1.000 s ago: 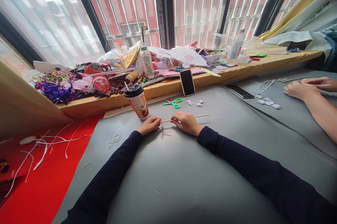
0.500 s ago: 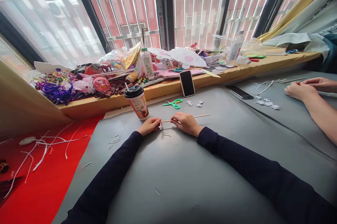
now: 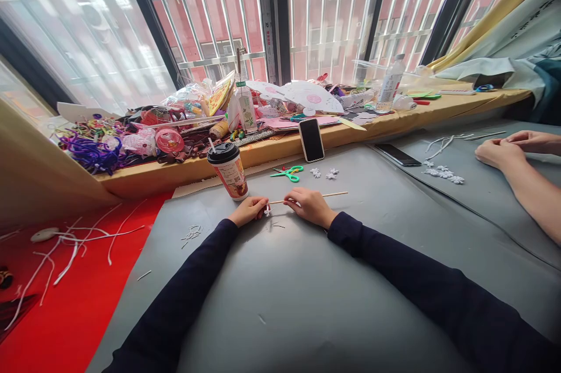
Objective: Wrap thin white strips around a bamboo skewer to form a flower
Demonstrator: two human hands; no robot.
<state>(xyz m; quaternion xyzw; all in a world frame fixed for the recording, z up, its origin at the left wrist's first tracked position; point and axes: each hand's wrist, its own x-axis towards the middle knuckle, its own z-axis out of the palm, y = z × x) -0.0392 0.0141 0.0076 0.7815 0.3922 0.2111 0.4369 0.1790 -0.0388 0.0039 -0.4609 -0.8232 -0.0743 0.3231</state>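
My left hand (image 3: 248, 210) and my right hand (image 3: 309, 206) rest on the grey table (image 3: 280, 291), both in dark sleeves. A thin wooden stick (image 3: 335, 194) lies across them: my right hand is closed over its middle and my left fingers pinch its left end. A small white flower-shaped piece (image 3: 267, 210) sits at that left end, between the hands. Short white scraps (image 3: 191, 234) lie to the left of my left arm.
A lidded paper cup (image 3: 228, 169) stands just behind my left hand. Green scissors (image 3: 287, 173), two white flowers (image 3: 324, 173) and a propped phone (image 3: 311, 139) lie beyond. The sill (image 3: 144, 174) holds craft clutter. Another person's hands (image 3: 508, 148) work at the right by more flowers (image 3: 442, 173).
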